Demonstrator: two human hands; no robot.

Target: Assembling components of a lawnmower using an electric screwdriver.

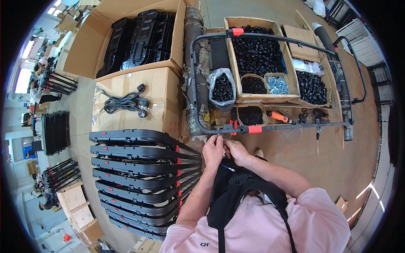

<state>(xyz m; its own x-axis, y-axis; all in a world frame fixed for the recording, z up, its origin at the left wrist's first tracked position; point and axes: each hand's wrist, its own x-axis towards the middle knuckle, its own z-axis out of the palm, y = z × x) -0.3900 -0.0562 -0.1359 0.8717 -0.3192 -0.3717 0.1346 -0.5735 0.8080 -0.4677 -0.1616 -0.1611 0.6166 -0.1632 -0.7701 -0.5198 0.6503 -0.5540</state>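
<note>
Head view: both hands [213, 149] pinch narrowly, on what I cannot tell, near the smooth, round-cornered black frame [295, 126].

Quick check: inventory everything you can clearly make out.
Frame: one, black with red pieces, centre to right.
Tray: one, brown, upper right.
Plastic parts: many, black, in tray.
Screws: many, silver, in tray's near end.
Bag: one, translucent, left of tray.
Tool: one, orange and black, below tray.
Open carton: one, brown, upper left.
Closed carton: one, brown, below open carton.
Cable bundle: one, black, on closed carton.
Other frames: several, black and red, lower left.
Left hand: one, bare, by frame's near bar.
Right hand: one, bare, beside left hand.
</note>
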